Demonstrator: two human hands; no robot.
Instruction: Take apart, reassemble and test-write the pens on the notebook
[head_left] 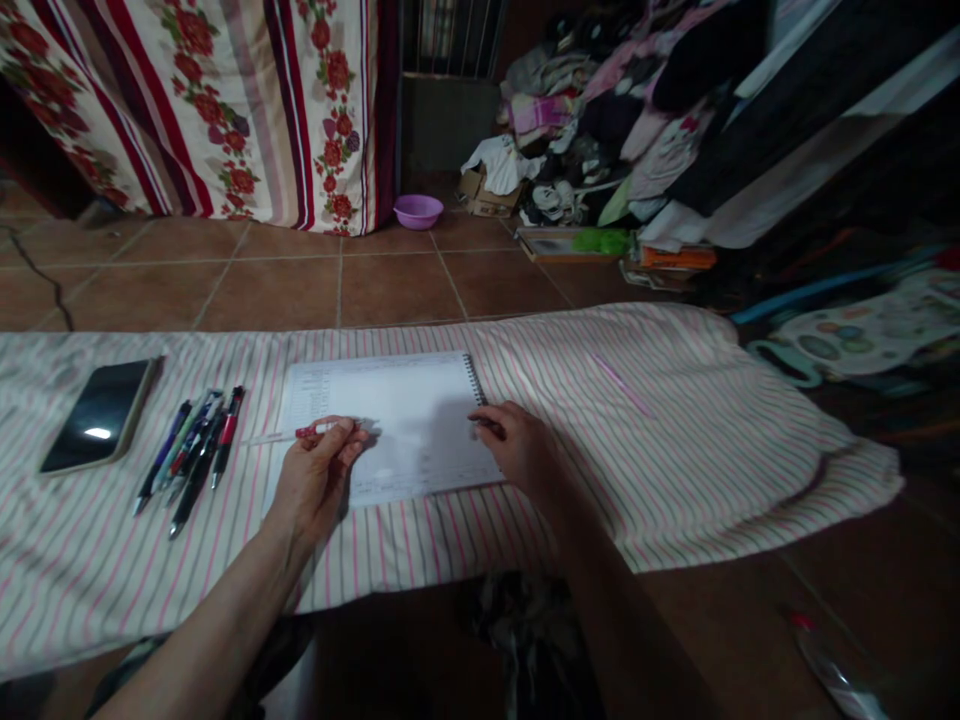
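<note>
A spiral notebook [405, 395] lies spread on the striped cloth, with its wire coil along the right side and printed lines at its left. Above its left part, my left hand [319, 472] pinches a slim pen [270, 437] with a pale barrel and a red section, which points out to the left. My right hand [517, 440] is closed at the notebook's right edge. A small dark piece [480, 422] shows at its fingertips, too small to name. Several pens [196, 450] lie bunched left of the notebook.
A phone [101, 415] rests at the far left of the striped cloth [675, 440]. Towards the right lies a thin pink stick-like thing [619, 380]. Beyond are a purple basin [418, 210], a flowered curtain [247, 110] and heaped clothes [600, 120]. A bottle [832, 670] lies at lower right.
</note>
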